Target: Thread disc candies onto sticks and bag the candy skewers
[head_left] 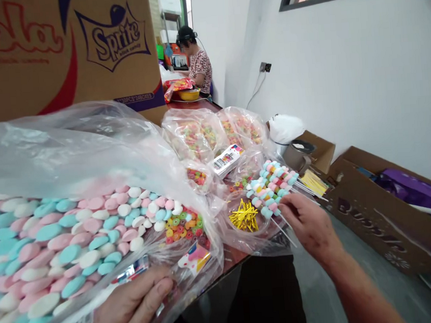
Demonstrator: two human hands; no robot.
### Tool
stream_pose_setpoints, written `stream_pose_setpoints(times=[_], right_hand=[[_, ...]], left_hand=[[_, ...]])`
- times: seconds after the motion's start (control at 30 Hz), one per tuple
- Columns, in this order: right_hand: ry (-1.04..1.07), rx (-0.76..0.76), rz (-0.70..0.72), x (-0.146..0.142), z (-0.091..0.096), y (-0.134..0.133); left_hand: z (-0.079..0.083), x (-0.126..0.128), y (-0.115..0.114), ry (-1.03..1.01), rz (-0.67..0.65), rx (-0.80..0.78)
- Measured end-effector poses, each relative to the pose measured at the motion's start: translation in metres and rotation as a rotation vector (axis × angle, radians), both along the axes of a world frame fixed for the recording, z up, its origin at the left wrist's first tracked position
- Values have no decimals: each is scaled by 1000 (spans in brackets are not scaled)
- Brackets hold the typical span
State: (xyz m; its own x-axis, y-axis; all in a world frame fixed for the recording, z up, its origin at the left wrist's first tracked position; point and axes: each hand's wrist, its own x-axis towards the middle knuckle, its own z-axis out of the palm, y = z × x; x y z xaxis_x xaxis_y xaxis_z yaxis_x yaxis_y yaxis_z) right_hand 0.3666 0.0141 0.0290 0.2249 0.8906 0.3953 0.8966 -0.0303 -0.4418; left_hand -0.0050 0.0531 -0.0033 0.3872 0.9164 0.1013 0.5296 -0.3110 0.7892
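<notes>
My left hand (133,305) lies at the front edge of the large clear bag, thumb pressed to its curled fingers; whatever they pinch is hidden. Pink, white and blue marshmallows (69,240) fill that bag, and ring-shaped gummies (183,227) sit at its right end. Beside my left hand is a colourful printed packet (195,259). My right hand (312,223) is closed at the stick end of a candy skewer (269,211), by a pile of skewers (271,177) threaded with marshmallows and gummies. Gold twist ties (243,215) rest in a round container left of it.
A big Sprite carton (112,50) stands at the back left. Bags of gummies (202,133) and a stack of printed packets (228,160) lie mid-table. Right are a mug (298,155), pale sticks (314,182) and an open carton (382,218). Another person (198,64) sits behind.
</notes>
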Motion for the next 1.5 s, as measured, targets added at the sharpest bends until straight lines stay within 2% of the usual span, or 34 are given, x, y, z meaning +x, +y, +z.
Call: stream_pose_setpoints(times=[0.07,0.17,0.27,0.33,0.47,0.53,0.6,0.7,0.8,0.97,1.17,1.33,1.5], right_hand=[[-182,-89,-27,18,-14,-5],[-389,-157,-36,24,-35,-7],[-509,-148,-66,23,-47,-3],[-512,-94,-77,28,-49,-3],[-349,194,-82,44,-37,-12],[-240,241,-59,45,-25,-17],[-144,224,50,36,-10,-21],[-143,254,306,11,13,-19],[-157,304,514,-13,27,-9],[-211,331,653,-28,28,5],[-295,371,727,-32,30,9],[-276,291,771,-32,34,10],[-201,214,838,-30,38,18]], left_hand=[[9,9,1,-26,-24,-63],[24,23,3,-73,-60,-106],[33,28,4,-110,-51,-84],[36,26,5,-117,-34,-61],[41,14,4,-112,-45,-120],[42,8,3,-131,-47,-180],[41,3,3,-169,-39,-233],[36,-2,3,-231,-38,-306],[34,-6,3,-263,-47,-365],[40,-8,1,-242,-80,-405],[43,-6,3,-277,-118,-474],[42,-6,3,-245,-63,-530],[44,-8,4,-190,-111,-527]])
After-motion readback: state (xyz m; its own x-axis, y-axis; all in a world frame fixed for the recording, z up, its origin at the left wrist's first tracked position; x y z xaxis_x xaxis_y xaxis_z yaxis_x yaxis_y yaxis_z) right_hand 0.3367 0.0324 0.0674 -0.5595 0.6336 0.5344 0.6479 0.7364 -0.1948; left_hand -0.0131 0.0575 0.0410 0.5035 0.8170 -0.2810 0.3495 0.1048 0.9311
